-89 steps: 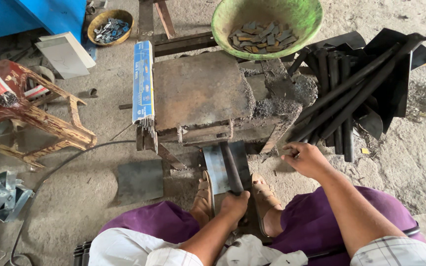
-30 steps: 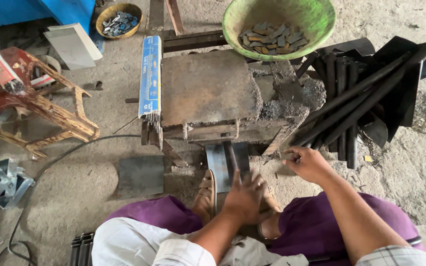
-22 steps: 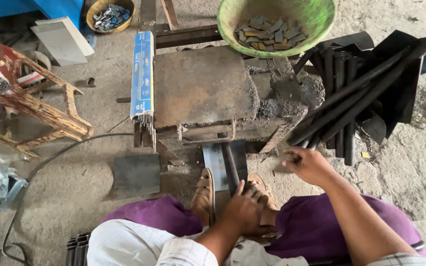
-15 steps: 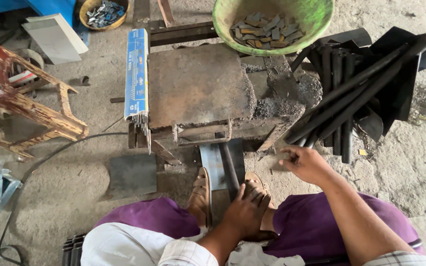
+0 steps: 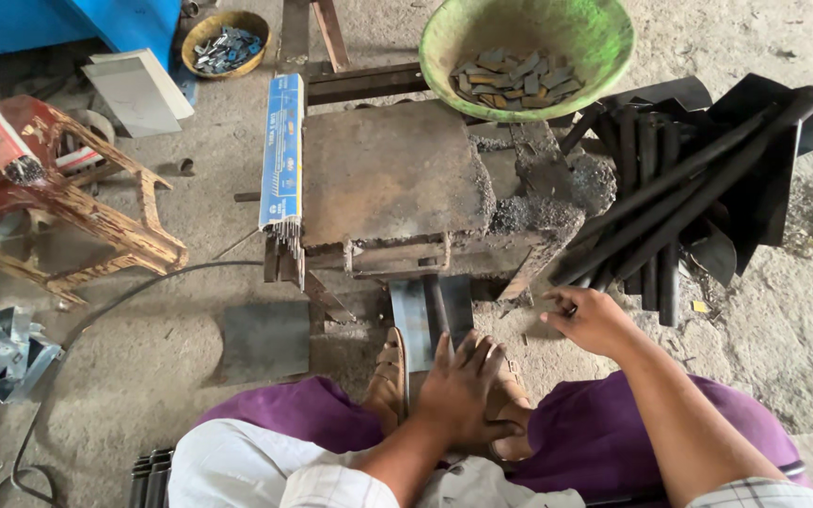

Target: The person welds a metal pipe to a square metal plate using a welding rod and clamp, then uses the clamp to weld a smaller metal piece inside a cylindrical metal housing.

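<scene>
I sit on the ground with my sandalled feet either side of a grey flat metal strip [image 5: 413,315]. A dark bar [image 5: 438,306] lies along the strip. My left hand [image 5: 461,390] presses down on the near end of the strip, fingers spread over it. My right hand [image 5: 595,320] hovers with curled fingers at the near ends of a pile of black angle bars [image 5: 679,202]. Whether it grips anything is hidden. The strip runs up to a rusty steel block [image 5: 383,174].
A green basin [image 5: 444,38] of small metal pieces stands behind the block. A blue packet of welding rods [image 5: 282,150] lies along the block's left edge. A red wooden stool [image 5: 58,202], a yellow bowl [image 5: 192,38], a black cable [image 5: 115,306] and a dark plate [image 5: 265,339] sit left.
My left hand shifted slightly along the strip and its fingers spread flatter. My right hand stays by the bar ends. The view has wobbled a little.
</scene>
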